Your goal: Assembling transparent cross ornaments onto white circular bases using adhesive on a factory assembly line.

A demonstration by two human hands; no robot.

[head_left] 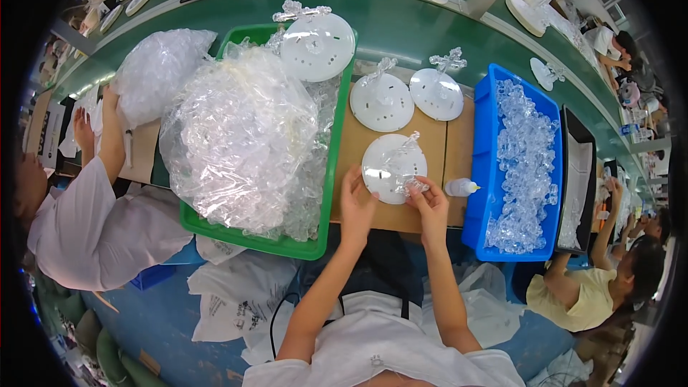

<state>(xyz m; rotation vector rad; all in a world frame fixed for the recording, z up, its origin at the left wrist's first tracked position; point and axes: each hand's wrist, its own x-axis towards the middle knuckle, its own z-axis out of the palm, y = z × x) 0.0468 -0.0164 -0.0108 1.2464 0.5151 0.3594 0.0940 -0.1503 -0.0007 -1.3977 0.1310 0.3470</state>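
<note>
A round white disc with small slots lies in front of me over the brown cardboard, and a clear plastic arm piece stands up from its far right side. At the disc's near left edge, my left hand has its fingers and thumb closed round the rim. My right hand pinches a small clear plastic piece over the near right edge; its exact shape is hard to make out. Beyond are two similar discs, one at the left and one at the right, each with clear parts attached.
Left is a green crate with a large bag of clear pieces and another disc. Right are a blue bin of clear parts and a small bottle. Co-workers sit on both sides; a green conveyor runs behind.
</note>
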